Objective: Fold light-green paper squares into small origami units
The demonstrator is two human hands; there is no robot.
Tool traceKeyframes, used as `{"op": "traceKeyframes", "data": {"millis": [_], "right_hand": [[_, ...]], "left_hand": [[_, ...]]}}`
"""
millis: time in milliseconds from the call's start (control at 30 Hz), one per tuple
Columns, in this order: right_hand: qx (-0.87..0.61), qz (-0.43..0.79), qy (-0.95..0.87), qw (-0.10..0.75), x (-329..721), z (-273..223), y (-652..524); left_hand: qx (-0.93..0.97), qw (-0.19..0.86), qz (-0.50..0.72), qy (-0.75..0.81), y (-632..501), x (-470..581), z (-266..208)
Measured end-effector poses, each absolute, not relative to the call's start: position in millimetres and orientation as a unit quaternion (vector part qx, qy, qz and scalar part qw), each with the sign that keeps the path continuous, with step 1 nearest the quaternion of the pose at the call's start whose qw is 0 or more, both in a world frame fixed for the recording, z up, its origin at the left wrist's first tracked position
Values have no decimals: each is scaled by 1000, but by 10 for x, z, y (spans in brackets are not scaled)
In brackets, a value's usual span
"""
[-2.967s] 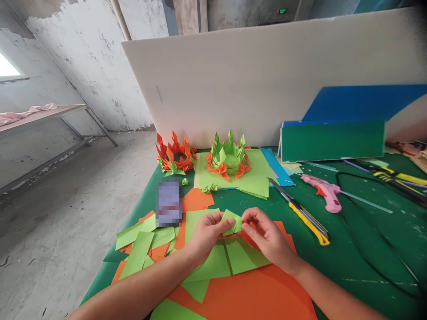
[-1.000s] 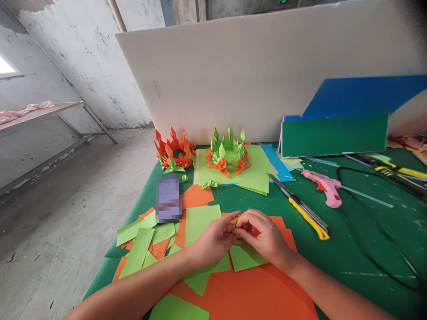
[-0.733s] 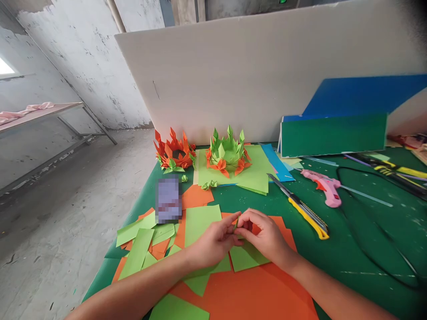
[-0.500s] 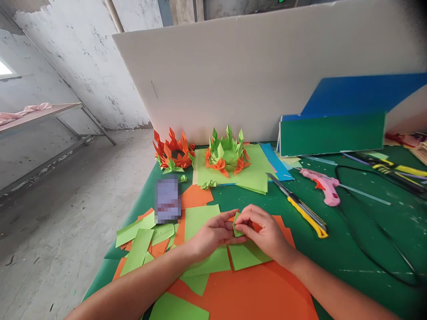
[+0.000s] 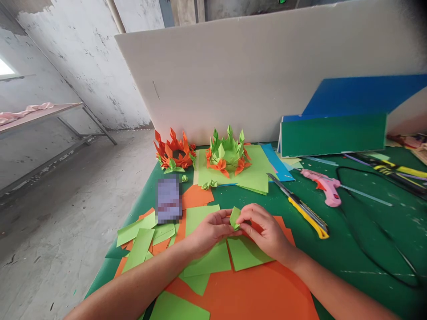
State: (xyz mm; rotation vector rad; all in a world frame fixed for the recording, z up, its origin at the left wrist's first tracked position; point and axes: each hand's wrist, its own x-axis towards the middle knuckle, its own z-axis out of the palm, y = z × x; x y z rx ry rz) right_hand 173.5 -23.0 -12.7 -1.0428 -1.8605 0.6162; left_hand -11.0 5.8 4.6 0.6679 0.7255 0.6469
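A small folded piece of green paper [image 5: 235,217] is held between my two hands above the paper sheets. My left hand [image 5: 213,231] has its fingers closed on the paper's left side. With thumb and fingertips, my right hand [image 5: 262,229] pinches the right side. Beneath them lie green paper pieces [image 5: 213,262] on a large orange sheet [image 5: 260,291]. Behind the hands stand a green folded-paper crown [image 5: 228,151] with orange flowers and an orange one [image 5: 175,151] with green flowers. A small crumpled-looking green paper flower [image 5: 209,185] lies in front of them.
On the right are a yellow utility knife [image 5: 308,218] with its blade out, a pink glue gun [image 5: 325,186] with a black cord, and pliers [image 5: 390,169]. A blurred phone-like object [image 5: 168,199] lies at left among paper strips. A white board [image 5: 216,80] stands behind the green table [image 5: 360,249].
My left fingers have drawn in from an extended pose to close on the green paper. The paper has tilted and risen slightly. The right hand has barely moved.
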Motion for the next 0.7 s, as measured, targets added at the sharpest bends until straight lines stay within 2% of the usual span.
{"op": "traceKeyframes", "data": {"millis": [700], "right_hand": [[-434, 292, -755, 395, 1687, -156, -239]], "left_hand": [[448, 787, 261, 334, -7, -53, -7]]}}
